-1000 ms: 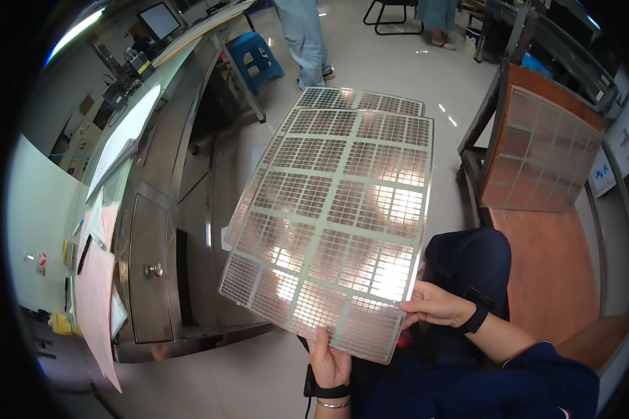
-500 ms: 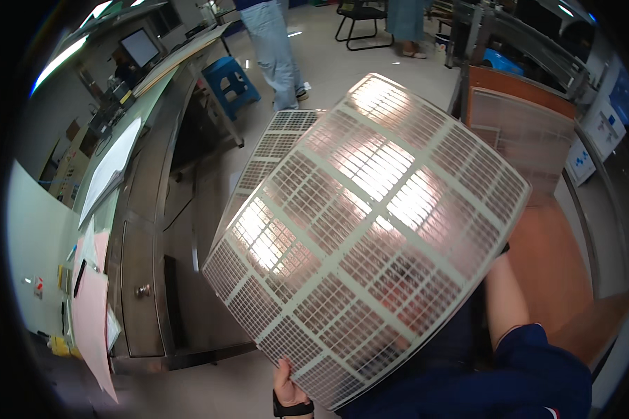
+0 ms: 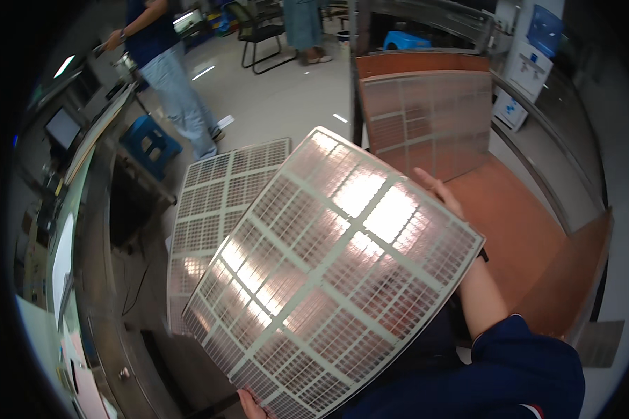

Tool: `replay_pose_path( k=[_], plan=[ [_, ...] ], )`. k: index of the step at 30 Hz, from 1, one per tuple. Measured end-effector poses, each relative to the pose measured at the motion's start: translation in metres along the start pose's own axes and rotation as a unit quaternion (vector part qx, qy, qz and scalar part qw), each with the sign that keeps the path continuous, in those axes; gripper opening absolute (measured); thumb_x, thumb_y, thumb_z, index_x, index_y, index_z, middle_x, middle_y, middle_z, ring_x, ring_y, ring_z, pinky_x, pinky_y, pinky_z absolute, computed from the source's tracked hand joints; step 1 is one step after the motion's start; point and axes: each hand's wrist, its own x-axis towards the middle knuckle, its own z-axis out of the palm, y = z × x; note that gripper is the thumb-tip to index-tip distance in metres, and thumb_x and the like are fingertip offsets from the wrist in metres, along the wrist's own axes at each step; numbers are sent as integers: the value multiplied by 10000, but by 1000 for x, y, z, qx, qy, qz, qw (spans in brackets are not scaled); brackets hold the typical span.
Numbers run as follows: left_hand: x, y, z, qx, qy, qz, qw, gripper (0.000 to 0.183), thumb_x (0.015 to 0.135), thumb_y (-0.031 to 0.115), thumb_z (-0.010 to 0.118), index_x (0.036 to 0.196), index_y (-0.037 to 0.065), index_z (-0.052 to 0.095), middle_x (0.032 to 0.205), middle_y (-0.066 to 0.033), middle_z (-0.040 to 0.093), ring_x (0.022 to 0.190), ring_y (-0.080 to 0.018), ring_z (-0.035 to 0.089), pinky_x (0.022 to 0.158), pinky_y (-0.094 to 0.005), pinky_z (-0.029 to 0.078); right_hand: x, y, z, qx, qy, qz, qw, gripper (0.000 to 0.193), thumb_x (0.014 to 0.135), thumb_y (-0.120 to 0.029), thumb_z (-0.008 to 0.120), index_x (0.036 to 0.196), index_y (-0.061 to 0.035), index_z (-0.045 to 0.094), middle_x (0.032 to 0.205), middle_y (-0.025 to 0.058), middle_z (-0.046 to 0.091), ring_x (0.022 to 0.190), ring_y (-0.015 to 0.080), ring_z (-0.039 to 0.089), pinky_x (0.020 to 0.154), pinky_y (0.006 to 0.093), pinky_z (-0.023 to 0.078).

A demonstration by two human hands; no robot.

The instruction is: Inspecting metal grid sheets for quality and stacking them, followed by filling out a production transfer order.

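A large, thin circuit board panel (image 3: 314, 269), copper-coloured with a pale green grid, is tilted in front of me and reflects bright light. My left hand (image 3: 250, 405) is closed on its lower left edge, mostly cut off by the picture's bottom. Along the upper right edge, my right hand (image 3: 440, 192) grips the panel, its fingers partly showing and its palm hidden behind the sheet. Just beyond on the left stands a second, similar panel (image 3: 220, 199), partly covered by the held one.
To my right, an orange-brown board surface (image 3: 521, 216) has a gridded panel (image 3: 426, 119) leaning at its back. A metal workbench (image 3: 94, 279) runs along the left. Ahead are a blue stool (image 3: 149, 146), a person (image 3: 171, 77), a black chair (image 3: 262, 35) and a water dispenser (image 3: 528, 66).
My view has swung to the right. The held panel has come lower and turned, baring more of the second panel, and my right hand's fingers now show at its edge.
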Motion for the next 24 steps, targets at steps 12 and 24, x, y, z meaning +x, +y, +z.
replay_pose_path(
  k=[12,24],
  plan=[
    [-4,2,3,-21,-104,-20,994,618,928,405,430,1346,-29,292,1374,-153,354,1222,-290,369,1011,-383,310,3,-5,-11,-75,-72,24,994,448,953,-284,384,1306,-8,386,1262,156,471,1155,207,479,949,325,432],
    [75,20,-3,55,49,74,994,558,931,335,453,1342,-11,302,1346,-144,353,1218,-256,379,1007,-412,369,32,-22,-39,-85,-182,77,977,498,911,-180,502,1318,54,334,922,109,622,716,77,607,591,167,513]
  ],
)
